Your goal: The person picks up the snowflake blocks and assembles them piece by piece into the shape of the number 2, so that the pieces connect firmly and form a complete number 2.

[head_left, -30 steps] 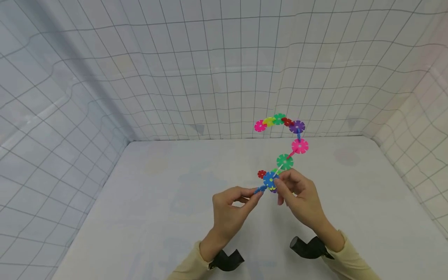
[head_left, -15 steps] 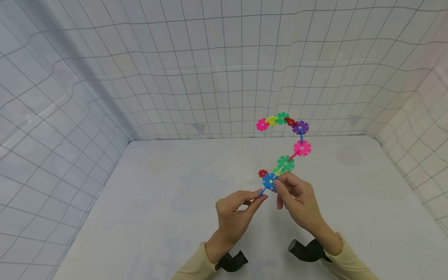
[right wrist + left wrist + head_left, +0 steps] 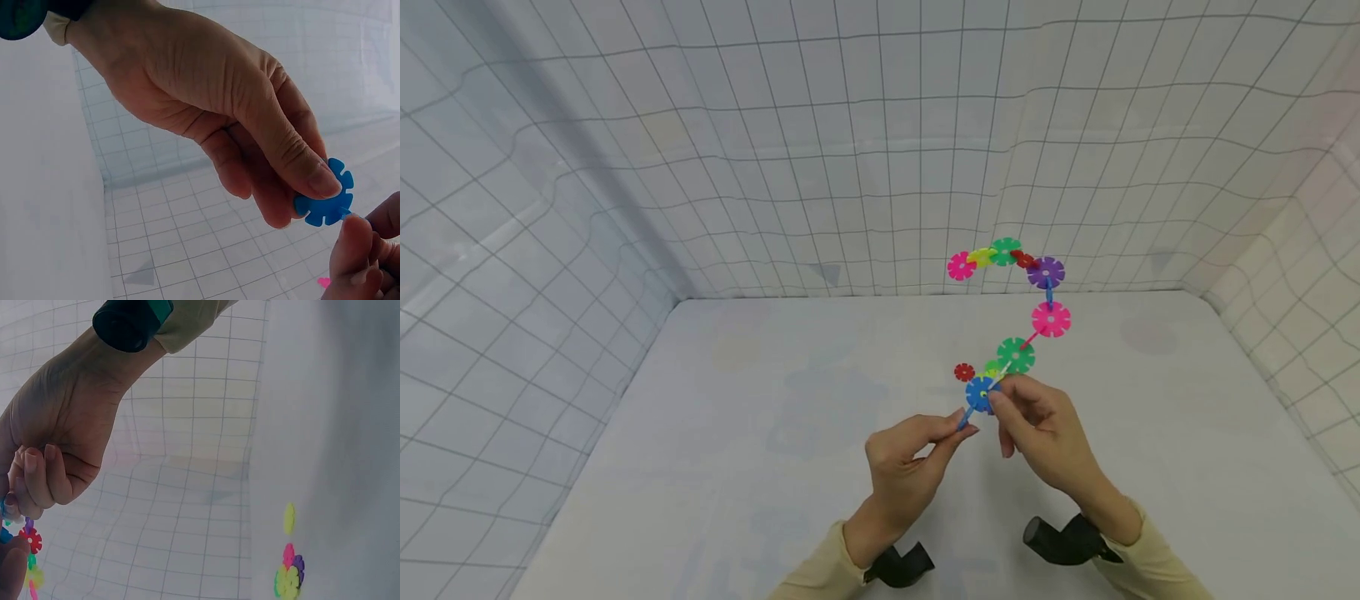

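the blue disc (image 3: 975, 393) is pinched by the right hand (image 3: 1041, 429) — at its lower left, a blue piece (image 3: 971, 411) by the left hand (image 3: 912, 464); at its upper right, a green disc (image 3: 1017, 354).

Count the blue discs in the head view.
3 visible: a blue disc in the right hand, another in the left hand, a third between a purple disc and a pink disc. Hands may hide more.
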### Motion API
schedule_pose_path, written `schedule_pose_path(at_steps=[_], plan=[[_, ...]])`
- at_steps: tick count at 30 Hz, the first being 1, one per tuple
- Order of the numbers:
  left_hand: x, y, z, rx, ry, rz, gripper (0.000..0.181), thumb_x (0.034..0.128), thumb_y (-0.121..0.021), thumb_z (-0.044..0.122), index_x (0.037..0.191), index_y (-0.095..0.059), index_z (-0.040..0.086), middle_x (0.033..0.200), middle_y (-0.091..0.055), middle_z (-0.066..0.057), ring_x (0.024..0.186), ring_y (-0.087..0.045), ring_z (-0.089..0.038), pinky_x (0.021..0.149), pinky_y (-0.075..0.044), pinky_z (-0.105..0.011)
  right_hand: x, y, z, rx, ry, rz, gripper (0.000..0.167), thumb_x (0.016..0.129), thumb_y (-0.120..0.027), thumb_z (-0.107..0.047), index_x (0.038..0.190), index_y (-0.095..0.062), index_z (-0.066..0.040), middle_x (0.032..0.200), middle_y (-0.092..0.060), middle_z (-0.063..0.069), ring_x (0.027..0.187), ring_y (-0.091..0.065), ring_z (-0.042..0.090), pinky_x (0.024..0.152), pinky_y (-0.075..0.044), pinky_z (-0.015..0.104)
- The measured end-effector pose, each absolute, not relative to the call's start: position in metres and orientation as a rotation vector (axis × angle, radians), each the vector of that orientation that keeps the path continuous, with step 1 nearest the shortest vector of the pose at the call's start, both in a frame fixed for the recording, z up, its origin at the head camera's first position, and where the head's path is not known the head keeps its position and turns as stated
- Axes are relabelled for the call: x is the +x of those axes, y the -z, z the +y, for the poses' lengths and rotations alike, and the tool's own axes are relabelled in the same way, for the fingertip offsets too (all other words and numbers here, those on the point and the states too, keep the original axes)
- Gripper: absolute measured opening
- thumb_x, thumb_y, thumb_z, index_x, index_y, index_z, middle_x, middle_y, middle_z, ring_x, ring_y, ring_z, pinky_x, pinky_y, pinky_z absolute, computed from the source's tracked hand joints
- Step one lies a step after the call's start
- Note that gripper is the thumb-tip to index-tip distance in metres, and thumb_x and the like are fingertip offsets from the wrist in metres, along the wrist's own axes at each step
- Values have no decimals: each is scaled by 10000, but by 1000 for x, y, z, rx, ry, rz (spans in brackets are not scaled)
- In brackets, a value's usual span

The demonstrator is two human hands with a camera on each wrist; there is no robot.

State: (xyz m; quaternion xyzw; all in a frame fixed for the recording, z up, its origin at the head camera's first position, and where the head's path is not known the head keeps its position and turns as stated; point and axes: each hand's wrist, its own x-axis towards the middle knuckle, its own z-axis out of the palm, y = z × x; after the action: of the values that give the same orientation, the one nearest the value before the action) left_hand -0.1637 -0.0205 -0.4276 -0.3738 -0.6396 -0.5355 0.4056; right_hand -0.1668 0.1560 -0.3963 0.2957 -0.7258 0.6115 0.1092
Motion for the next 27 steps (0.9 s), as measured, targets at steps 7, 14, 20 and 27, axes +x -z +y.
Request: schedule_pose_path(at_steps=[7, 14, 20, 27], plan=[[-167, 426, -21, -976, 1249, -1569, 181, 819, -739, 67, 886, -712, -98, 765, -698, -141, 659, -689, -165, 602, -534, -211, -168, 395, 160, 911, -1884, -2141, 232, 922, -490, 106, 810, -554, -86, 530, -499, -1, 420, -499, 127, 333, -324, 247], [-171, 424, -21, -1003, 1176, -1534, 165, 857, -705, 87, 850, -704, -78, 740, -691, -143, 624, -681, -161, 585, -529, -199, -169, 395, 162, 921, -1917, -2160, 231, 926, -481, 104, 799, -546, -77, 530, -513, 15, 426, -492, 141, 342, -356, 277], [-173, 425, -21, -1012, 1220, -1541, 161, 856, -703, 76, 889, -700, -82, 769, -693, -152, 653, -688, -178, 599, -535, -215, -166, 395, 162, 887, -1874, -2136, 217, 917, -477, 123, 845, -561, -64, 552, -526, 9, 445, -494, 125, 351, -384, 286], [-171, 426, -24, -1001, 1236, -1538, 139, 826, -729, 35, 914, -705, -71, 786, -695, -153, 665, -689, -181, 596, -537, -221, -163, 393, 157, 908, -1818, -2114, 222, 902, -496, 122, 834, -566, -77, 556, -509, -5, 447, -500, 130, 348, -357, 254]])
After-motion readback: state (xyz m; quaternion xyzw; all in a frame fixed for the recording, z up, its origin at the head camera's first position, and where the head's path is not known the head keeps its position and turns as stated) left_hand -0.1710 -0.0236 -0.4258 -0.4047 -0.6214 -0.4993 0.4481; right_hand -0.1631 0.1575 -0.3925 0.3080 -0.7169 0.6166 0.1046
